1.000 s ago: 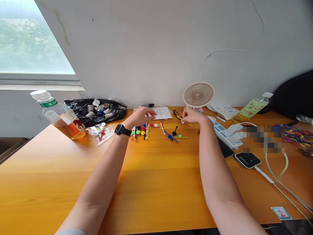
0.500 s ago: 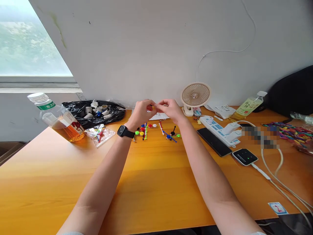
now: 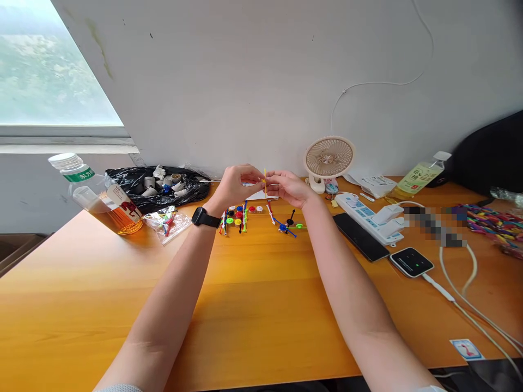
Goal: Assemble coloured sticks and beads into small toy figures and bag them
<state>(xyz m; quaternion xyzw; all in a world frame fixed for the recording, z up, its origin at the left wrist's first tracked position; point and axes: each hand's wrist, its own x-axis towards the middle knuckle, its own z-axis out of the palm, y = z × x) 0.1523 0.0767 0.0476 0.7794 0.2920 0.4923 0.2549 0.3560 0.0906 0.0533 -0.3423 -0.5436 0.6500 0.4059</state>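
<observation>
My left hand [image 3: 239,185], wearing a black watch [image 3: 205,218], pinches a thin yellow plastic arrow [image 3: 265,186] held upright above the back of the table. From the other side, the fingertips of my right hand [image 3: 292,188] close on the same piece. Below my left hand lie small plastic arrows [image 3: 244,219] and round coloured pieces, among them a yellow disc [image 3: 237,222] and a red disc [image 3: 251,209]. Under my right hand, a blue arrow [image 3: 285,228], a black arrow [image 3: 290,219] and a green piece [image 3: 299,226] lie together.
Left: an amber drink bottle [image 3: 108,201], a clear bag [image 3: 175,226] and a black plastic bag [image 3: 196,190]. Right: a small fan [image 3: 329,158], power strip [image 3: 368,218], phone [image 3: 359,237], cabled device [image 3: 411,262], another bottle [image 3: 419,177] and a colourful pile [image 3: 486,223].
My hands have drawn slightly apart, and the yellow arrow, mostly hidden by my fingers before, now shows upright between them. My right fingers have straightened somewhat.
</observation>
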